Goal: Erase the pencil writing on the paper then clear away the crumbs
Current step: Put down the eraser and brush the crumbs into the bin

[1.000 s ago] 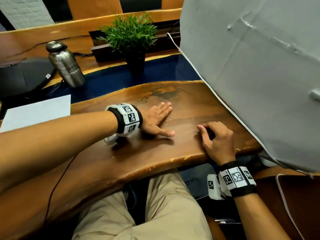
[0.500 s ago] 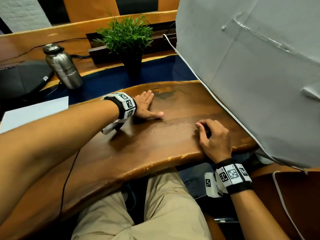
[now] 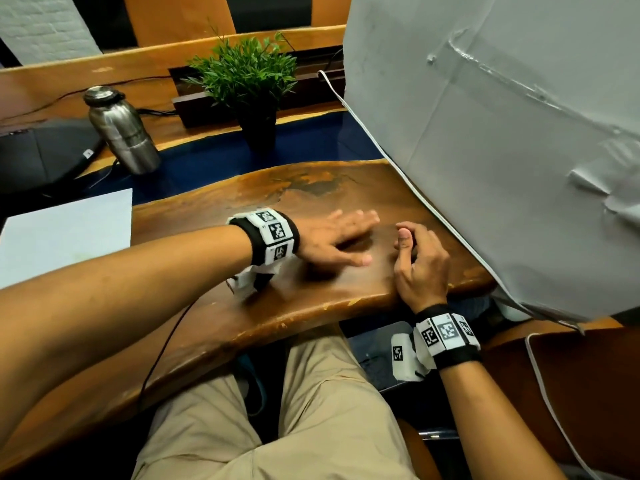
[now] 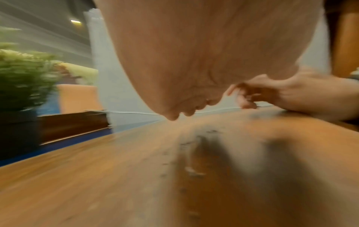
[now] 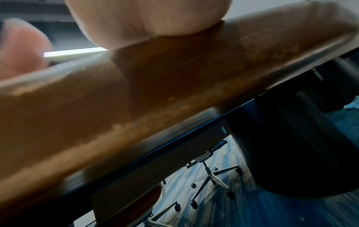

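Observation:
My left hand (image 3: 349,233) lies flat on the wooden table (image 3: 311,317), fingers straight and together, blurred with motion, just left of my right hand (image 3: 412,244). The right hand rests near the table's front edge, its fingers curled round a small dark eraser that is mostly hidden. In the left wrist view, dark eraser crumbs (image 4: 184,143) lie scattered on the wood under the left hand's fingertips (image 4: 172,116), with the right hand (image 4: 262,95) beyond. A white sheet of paper (image 3: 65,237) lies at the far left, away from both hands.
A large grey fabric panel (image 3: 502,150) with a white cord leans over the table's right side, close to the right hand. A potted plant (image 3: 246,74) and a steel bottle (image 3: 121,129) stand at the back. My knees are below the front edge.
The left hand drew back to the far left half a second ago, then swept right across the wood to beside the right hand. The right hand stayed put, its thumb now raised.

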`<state>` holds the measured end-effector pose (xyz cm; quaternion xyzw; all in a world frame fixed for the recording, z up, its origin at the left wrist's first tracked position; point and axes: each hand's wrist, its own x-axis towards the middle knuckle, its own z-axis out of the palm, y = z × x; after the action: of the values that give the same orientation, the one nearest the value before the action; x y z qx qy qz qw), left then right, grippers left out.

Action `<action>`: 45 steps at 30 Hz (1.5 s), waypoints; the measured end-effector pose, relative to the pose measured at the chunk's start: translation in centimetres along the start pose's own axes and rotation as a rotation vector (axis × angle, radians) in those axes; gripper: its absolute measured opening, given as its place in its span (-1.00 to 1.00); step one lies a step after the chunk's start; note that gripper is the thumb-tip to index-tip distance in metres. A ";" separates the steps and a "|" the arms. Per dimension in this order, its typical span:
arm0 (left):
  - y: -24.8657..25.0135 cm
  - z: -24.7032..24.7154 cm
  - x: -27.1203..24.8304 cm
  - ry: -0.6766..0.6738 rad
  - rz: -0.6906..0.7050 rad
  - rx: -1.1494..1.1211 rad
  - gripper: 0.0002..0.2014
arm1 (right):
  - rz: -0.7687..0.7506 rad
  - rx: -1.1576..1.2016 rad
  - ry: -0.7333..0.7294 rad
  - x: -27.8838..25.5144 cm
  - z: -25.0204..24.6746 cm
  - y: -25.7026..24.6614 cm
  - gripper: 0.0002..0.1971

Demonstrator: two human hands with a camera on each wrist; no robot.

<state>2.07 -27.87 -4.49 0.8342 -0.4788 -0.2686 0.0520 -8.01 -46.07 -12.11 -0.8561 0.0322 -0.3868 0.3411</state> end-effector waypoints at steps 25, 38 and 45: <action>-3.1 4.3 -12.5 -0.041 -0.809 0.028 0.19 | 0.050 -0.075 -0.032 0.2 0.6 0.2 -0.63; 5.8 6.2 -5.1 0.122 -0.524 -0.253 0.17 | 0.068 -0.111 -0.038 0.2 0.2 -0.5 -0.70; -0.9 3.7 -8.8 0.117 -0.799 -0.208 0.19 | 0.058 -0.118 -0.018 0.1 0.2 -0.8 -0.73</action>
<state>-2.60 -19.45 -4.47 0.9585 -0.0840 -0.2668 0.0550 -7.91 -45.37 -11.63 -0.8768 0.0766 -0.3667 0.3015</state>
